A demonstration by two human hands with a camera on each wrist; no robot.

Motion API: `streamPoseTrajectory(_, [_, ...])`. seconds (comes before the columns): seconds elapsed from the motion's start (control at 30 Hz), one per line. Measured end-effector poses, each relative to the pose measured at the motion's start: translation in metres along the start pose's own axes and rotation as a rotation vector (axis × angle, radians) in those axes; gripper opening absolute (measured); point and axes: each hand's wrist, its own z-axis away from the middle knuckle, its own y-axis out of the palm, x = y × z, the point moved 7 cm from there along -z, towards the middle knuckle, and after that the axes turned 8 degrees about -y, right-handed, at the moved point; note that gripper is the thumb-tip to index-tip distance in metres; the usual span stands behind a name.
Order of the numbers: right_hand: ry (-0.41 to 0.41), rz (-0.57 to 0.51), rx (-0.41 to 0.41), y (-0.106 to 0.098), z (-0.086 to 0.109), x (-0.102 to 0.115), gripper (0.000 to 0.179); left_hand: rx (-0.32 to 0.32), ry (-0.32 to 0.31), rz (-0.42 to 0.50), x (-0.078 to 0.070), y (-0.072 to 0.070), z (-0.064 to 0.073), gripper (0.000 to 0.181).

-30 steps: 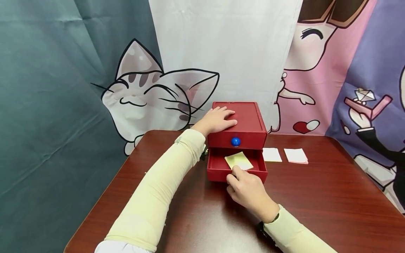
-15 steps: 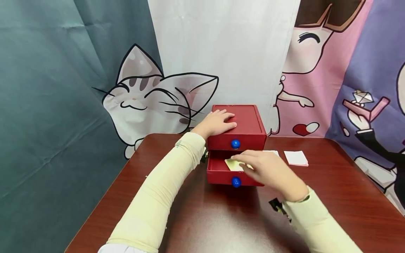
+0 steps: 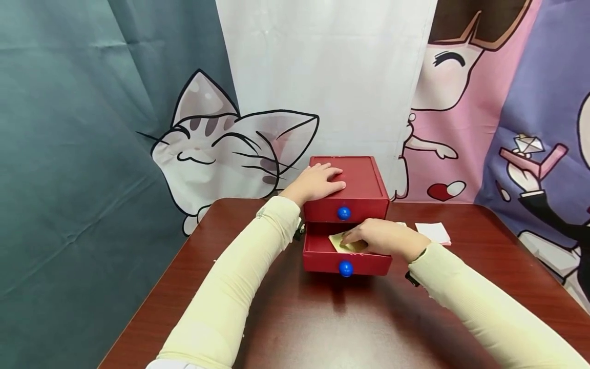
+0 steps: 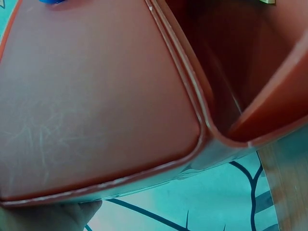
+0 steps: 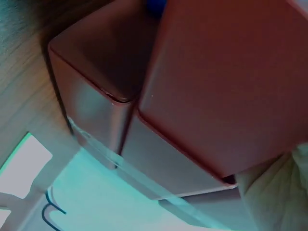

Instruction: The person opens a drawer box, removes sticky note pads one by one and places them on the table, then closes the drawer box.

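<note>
A small red cabinet [image 3: 350, 177] stands on the table, its upper drawer [image 3: 322, 211] closed. The lower drawer [image 3: 322, 262] is pulled out, and a yellow sticky note pad [image 3: 337, 241] lies inside. My left hand [image 3: 317, 182] rests flat on the cabinet top with fingers spread; only part of that hand [image 4: 48, 216] shows in the left wrist view. Reaching over the drawer's right side, my right hand [image 3: 375, 237] has bent fingers down on the pad. Those fingers partly cover the pad, and the thumb is hidden. Blue knobs [image 3: 345, 268] mark both drawer fronts.
Right of the cabinet lies a white note pad [image 3: 432, 232] on the brown table [image 3: 332, 328]. Another pad [image 3: 402, 224] is mostly hidden behind my right hand. A printed curtain [image 3: 332, 77] hangs behind the table.
My right hand has let go of the lower drawer's knob, risen over the drawer front and come down onto the yellow sticky note pad. My left hand stays on the cabinet top.
</note>
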Motion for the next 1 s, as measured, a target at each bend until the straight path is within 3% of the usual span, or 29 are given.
streamPoseTrajectory(0.17, [0.054, 0.030, 0.064, 0.007, -0.005, -0.002, 0.043, 0.003, 0.003, -0.001, -0.002, -0.001, 0.000, 0.059])
streamPoseTrajectory(0.37, [0.106, 0.055, 0.077, 0.007, -0.008, -0.002, 0.045, 0.010, 0.003, -0.005, -0.002, -0.002, 0.001, 0.058])
streamPoseTrajectory(0.53, [0.060, 0.080, 0.080, 0.006, -0.008, 0.002, 0.041, 0.012, -0.006, -0.007, 0.000, -0.002, 0.001, 0.058])
streamPoseTrajectory(0.9, [0.075, 0.096, -0.001, -0.001, -0.004, 0.000, 0.007, 0.010, -0.009, 0.007, 0.001, -0.003, 0.001, 0.058])
streamPoseTrajectory(1.0, [0.071, 0.126, -0.030, -0.006, -0.001, 0.002, 0.007, 0.016, -0.005, 0.007, 0.000, -0.002, 0.001, 0.058])
